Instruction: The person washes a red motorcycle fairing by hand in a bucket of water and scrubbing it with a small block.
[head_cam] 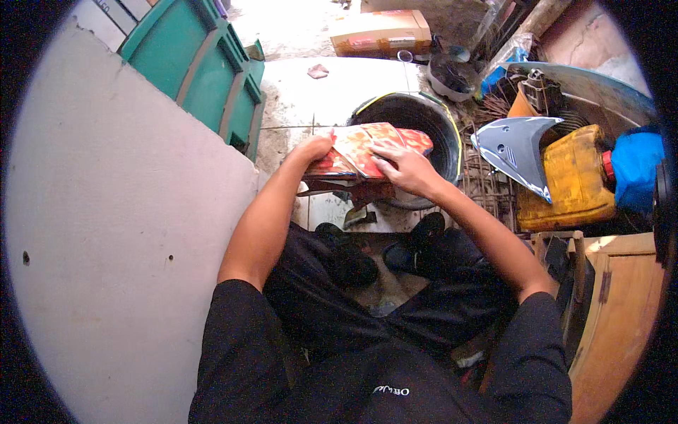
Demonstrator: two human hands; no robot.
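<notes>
Glossy red-and-orange printed sheets (371,140), perhaps packaging or a magazine, lie across the near part of a black tub (450,153) with a yellow line along its rim. My left hand (318,147) grips their left edge, its fingers partly hidden. On the right, my right hand (410,167) rests its fingers and thumb on the printed surface near the lower edge; whether it pinches a layer is unclear. Dark brownish pieces (365,192) show beneath the sheets. Under them, a small blade-like piece (360,217) lies on the white tiles before my feet.
Left stand a pale board (132,185) and green plastic panels (217,74). A cardboard box (381,34) and a grey basin (450,79) sit beyond the tub. Right are a grey plastic fairing (514,148), a yellow jerrycan (572,180) and a wooden cabinet door (622,297).
</notes>
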